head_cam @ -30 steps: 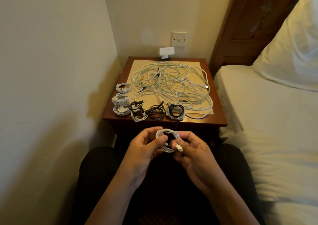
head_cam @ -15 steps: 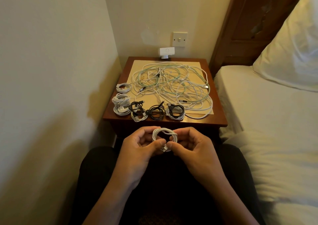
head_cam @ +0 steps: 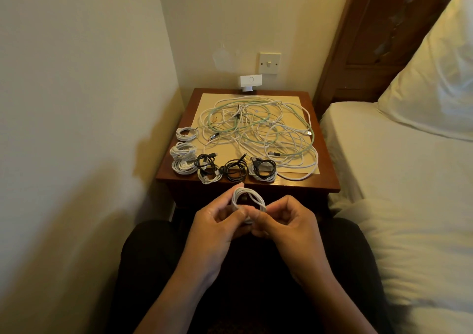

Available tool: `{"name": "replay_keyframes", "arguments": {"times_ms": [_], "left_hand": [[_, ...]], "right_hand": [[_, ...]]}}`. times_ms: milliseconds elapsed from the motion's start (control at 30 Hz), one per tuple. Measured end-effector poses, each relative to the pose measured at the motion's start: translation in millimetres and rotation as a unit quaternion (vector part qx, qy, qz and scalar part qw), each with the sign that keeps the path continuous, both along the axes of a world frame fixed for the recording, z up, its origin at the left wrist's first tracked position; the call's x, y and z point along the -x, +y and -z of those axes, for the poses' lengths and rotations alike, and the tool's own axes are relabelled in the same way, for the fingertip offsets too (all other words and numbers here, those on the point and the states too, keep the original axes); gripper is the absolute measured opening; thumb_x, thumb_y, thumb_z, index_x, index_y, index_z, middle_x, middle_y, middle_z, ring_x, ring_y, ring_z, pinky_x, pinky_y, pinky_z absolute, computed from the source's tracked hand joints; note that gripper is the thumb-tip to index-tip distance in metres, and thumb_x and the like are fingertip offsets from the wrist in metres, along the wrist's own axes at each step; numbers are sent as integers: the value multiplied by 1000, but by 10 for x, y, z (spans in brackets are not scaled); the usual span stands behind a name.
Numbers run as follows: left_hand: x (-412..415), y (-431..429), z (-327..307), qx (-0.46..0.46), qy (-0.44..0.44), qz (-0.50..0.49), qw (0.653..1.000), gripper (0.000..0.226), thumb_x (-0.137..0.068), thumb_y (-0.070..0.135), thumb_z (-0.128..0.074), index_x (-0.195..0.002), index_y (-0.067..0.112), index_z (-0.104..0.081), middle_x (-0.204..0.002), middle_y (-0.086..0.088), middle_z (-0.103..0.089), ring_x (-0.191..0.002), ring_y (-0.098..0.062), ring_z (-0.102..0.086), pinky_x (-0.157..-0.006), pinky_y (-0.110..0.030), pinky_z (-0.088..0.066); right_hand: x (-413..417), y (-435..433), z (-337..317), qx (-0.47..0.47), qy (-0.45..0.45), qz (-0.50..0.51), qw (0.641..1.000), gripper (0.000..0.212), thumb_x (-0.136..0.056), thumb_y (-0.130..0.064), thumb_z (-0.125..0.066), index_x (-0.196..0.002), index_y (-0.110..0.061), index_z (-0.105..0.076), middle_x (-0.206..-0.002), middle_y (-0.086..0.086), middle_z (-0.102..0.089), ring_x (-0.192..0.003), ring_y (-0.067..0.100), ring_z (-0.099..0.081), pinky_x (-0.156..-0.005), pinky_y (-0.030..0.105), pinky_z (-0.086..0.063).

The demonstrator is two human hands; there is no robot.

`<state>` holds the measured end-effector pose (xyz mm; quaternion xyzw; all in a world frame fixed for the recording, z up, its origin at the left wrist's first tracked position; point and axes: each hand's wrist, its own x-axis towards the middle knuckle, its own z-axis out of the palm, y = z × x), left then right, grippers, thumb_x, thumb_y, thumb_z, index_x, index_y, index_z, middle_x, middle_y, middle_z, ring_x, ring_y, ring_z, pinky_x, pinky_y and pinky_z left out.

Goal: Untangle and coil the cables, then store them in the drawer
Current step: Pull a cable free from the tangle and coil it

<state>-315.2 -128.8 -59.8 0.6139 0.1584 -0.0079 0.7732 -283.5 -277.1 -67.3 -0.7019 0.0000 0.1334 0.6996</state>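
In the head view, a small white cable coil [head_cam: 247, 198] is held upright in the air just in front of the near edge of the surface [head_cam: 294, 183], above the person's lap. The step in hand looks like closing off this coil. It would go best if one hand kept all the loops pinched together at the bottom while the other wound the loose tail round them and tucked the plug through, pulling it snug but not tight, so the loops cannot spring apart when the coil is set down. The left hand [head_cam: 217, 222] comes up from the lap with thumb and curled fingers gripping the coil's lower left side. The right hand [head_cam: 285, 221] faces it, thumb and forefinger pinching the coil's bottom where the two hands meet, with its other fingers folded in. Both forearms converge toward that point. Along the front and left of the surface lie the finished coils [head_cam: 222, 167], white and black. Behind them, across the middle and back of the surface, spreads the tangled heap of cables [head_cam: 258, 134], not yet sorted.
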Motion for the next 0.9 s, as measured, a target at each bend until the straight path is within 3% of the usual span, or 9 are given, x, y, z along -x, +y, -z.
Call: {"name": "replay_keyframes", "arguments": {"times_ms": [200,367,533,667,767,900], "left_hand": [[-1,60,0,-42,-7,24,999,49,-95,7,-67,-137,30,-61,-116,9,-75,-107,-9,-71,-81,-24,-58],[-2,104,-9,-98,-4,46,994,48,-96,7,-65,-132,38,-66,-118,10,-73,-98,-8,-70,-74,-21,-55],[16,123,-40,-154,-17,62,986,47,-94,6,-66,-126,40,-70,-112,13,-74,-88,-10,-70,-71,-21,-54],[53,54,-55,-207,-40,52,976,41,-93,9,-67,-119,40,-71,-100,14,-75,-84,-4,-70,-69,-18,-53],[37,15,-61,-118,-38,26,992,40,-90,1,-69,-114,32,-72,-94,1,-75,-78,-8,-68,-69,-21,-54],[44,2,-42,4,-28,21,999,36,-88,-3,-69,-117,18,-68,-91,-8,-73,-73,-12,-63,-62,-21,-51]], "right_hand": [[-41,-62,-20,44,11,-39,998,36,-76,-42,-83,-100,-18,-71,-97,1,-77,-89,18,-75,-76,31,-62],[-120,-126,-164,71,12,-126,989,19,-92,-34,-70,-109,-26,-73,-99,-6,-77,-88,9,-73,-74,24,-58],[-84,-102,-157,222,-107,-99,964,11,-94,-27,-72,-102,-33,-72,-91,-12,-74,-86,0,-70,-74,21,-59],[-30,-50,-147,265,-199,-59,941,13,-95,-23,-71,-104,-31,-70,-86,-15,-70,-85,-5,-67,-74,14,-56],[-41,-20,-122,265,-206,-36,941,13,-95,-22,-72,-104,-31,-69,-84,-14,-70,-82,-2,-68,-69,15,-56],[-100,-24,-179,181,-90,-25,979,15,-94,-24,-73,-106,-31,-68,-85,-8,-74,-72,8,-73,-60,22,-59]]}}
